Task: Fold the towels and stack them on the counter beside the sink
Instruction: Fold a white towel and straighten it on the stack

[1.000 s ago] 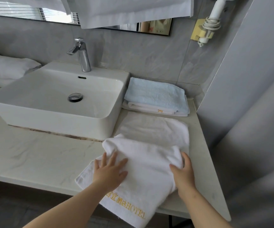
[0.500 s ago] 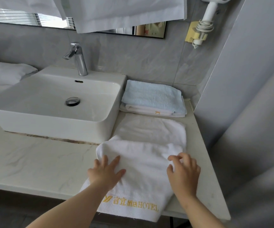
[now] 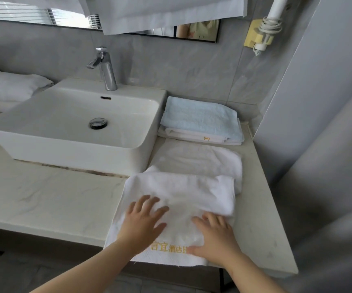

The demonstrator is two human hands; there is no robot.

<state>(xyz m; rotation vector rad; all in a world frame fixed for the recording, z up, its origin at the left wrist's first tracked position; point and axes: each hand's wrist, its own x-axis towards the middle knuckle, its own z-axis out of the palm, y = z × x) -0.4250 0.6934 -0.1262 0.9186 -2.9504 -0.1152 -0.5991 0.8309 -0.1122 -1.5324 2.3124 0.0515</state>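
Far to the left of both hands, at the back of the worktop (image 3: 44, 199), lies a heap of white towels (image 3: 8, 87), its left part cut off by the frame edge. Up and left of the left hand stands the sink (image 3: 75, 125), a white rectangular basin sitting on the worktop; the bowl holds nothing but its metal drain (image 3: 98, 123), and a chrome tap (image 3: 105, 68) rises from its back rim.

The left hand (image 3: 142, 220) lies flat with fingers spread wide, palm down on the near half of a white towel (image 3: 181, 193), gripping nothing. This towel is folded over on itself and spread on the worktop just right of the sink, its near edge hanging slightly past the worktop's front edge. Yellow embroidered lettering (image 3: 168, 248) runs between the two wrists, partly covered by the right hand (image 3: 215, 237), which also presses flat and open on the towel, close beside the left.

Beyond the hands, a second white towel (image 3: 196, 159) lies flat, its near part under the first. Further back, against the wall, a light blue folded towel (image 3: 200, 117) tops a white folded towel (image 3: 194, 136). Above and right of the right hand, a hair dryer (image 3: 266, 26) hangs on the wall.
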